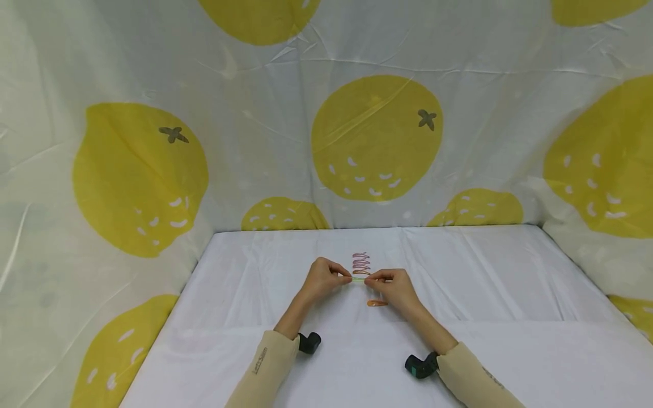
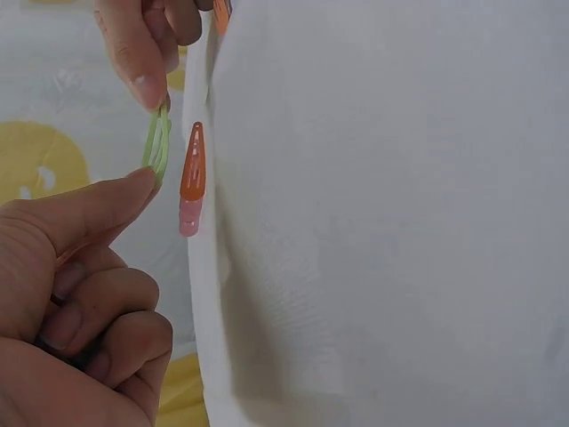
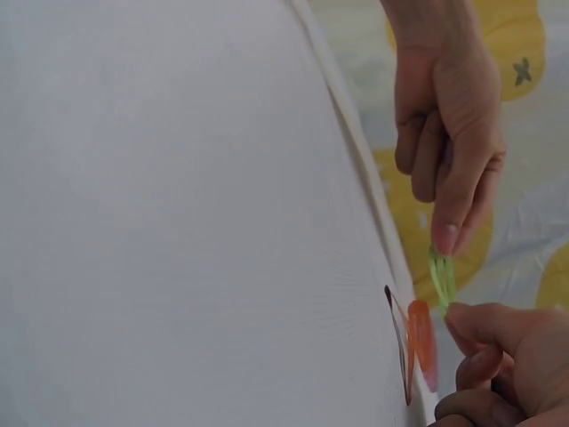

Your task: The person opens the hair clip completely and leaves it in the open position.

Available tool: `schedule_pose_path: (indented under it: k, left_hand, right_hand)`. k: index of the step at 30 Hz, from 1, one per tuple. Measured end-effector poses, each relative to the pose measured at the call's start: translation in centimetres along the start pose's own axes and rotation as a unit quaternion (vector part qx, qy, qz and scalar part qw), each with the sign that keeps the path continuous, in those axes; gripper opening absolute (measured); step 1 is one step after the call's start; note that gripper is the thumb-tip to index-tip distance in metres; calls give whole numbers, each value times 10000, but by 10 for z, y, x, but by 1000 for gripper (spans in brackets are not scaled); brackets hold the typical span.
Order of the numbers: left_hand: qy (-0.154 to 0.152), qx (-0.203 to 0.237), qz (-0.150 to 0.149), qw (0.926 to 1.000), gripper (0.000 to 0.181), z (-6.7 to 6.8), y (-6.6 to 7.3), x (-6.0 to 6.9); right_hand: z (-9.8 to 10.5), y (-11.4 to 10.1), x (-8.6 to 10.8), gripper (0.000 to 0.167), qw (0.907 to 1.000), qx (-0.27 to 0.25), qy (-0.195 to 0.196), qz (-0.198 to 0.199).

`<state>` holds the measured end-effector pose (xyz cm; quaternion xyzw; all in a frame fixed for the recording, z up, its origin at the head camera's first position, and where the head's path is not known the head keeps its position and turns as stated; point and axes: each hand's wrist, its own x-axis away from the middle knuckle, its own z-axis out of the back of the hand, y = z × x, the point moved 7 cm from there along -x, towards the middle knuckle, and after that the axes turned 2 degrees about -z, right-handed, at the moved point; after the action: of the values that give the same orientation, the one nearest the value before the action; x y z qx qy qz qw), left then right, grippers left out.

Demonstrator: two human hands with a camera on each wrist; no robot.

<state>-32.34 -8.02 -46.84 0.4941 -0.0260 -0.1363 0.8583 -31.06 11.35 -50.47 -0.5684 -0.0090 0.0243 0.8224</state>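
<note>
A light green snap hair clip (image 1: pixel 359 279) is held between both hands over the table. My left hand (image 1: pixel 322 279) pinches one end between thumb and forefinger, and the thumb tip presses on the clip (image 2: pixel 156 147) in the left wrist view. At the other end, my right hand (image 1: pixel 395 288) pinches it the same way, its remaining fingers curled in. Just beyond lies a column of pink and purple hair clips (image 1: pixel 361 262), with an orange hair clip (image 1: pixel 361 272) nearest the hands. Another orange clip (image 1: pixel 377 303) lies on the table below the right hand, partly hidden by it.
A white cloth covers the table (image 1: pixel 474 283). Behind and beside it hangs a curtain (image 1: pixel 255 130) printed with yellow lemons. Each wrist carries a black camera, one on the left wrist (image 1: pixel 309 343) and one on the right wrist (image 1: pixel 421 366).
</note>
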Motion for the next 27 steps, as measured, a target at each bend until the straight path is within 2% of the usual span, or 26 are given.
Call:
schedule_pose_path:
  k: [6,17,27]
  left_hand:
    - [3,-203,-114,9997,5,-4,0,-7]
    - [-43,-316,94,9994,4,-6,1,-14]
    - [-110,-432,118,9989,4,-8,-3,-19]
  right_hand:
    - [3,1,-3,7,10000,-42,12,-77]
    - [6,4,-8,9,9995,30,275,-139]
    - [5,6,-10,9,9992,119,336,-199]
